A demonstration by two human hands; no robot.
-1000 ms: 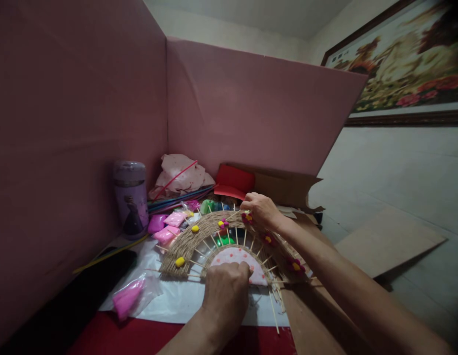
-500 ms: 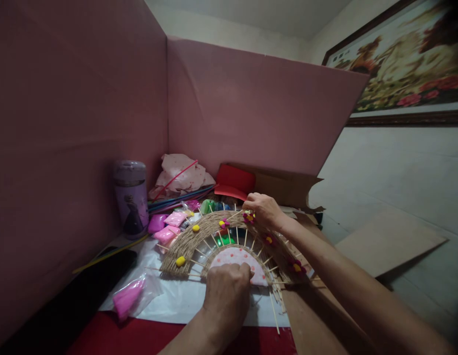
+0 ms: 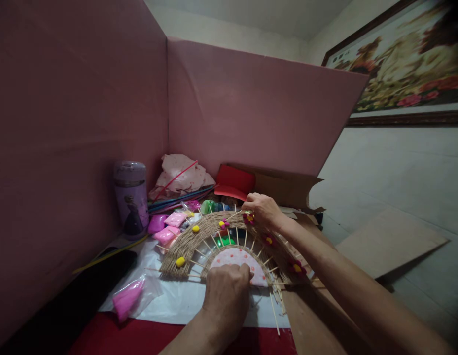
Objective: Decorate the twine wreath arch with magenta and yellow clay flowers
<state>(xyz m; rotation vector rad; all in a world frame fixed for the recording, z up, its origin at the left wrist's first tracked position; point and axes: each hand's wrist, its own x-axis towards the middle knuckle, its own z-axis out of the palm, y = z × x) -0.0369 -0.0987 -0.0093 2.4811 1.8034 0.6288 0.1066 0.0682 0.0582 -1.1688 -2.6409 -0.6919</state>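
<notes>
A half-round fan-shaped piece of woven twine (image 3: pixel 214 222) on thin wooden sticks lies in front of me, with a polka-dot cloth half circle (image 3: pixel 236 256) at its centre. Yellow clay balls (image 3: pixel 180 262) dot its left part; dark pink flowers with yellow centres (image 3: pixel 297 266) sit on its right. My left hand (image 3: pixel 228 296) is closed in a fist over the cloth's lower edge; what its fingers hold is hidden. At the top of the arch my right hand (image 3: pixel 264 209) pinches a thin wooden stick (image 3: pixel 235 215), its tip by a small pink and yellow flower (image 3: pixel 224 224).
Bagged pink clay (image 3: pixel 128 298) lies at the left, with more clay packets (image 3: pixel 176 218) behind the arch. A purple tumbler (image 3: pixel 131 199) stands by the pink panel (image 3: pixel 247 108). Crumpled cloth (image 3: pixel 186 175), a red piece (image 3: pixel 234 180) and cardboard (image 3: pixel 284 187) are at the back.
</notes>
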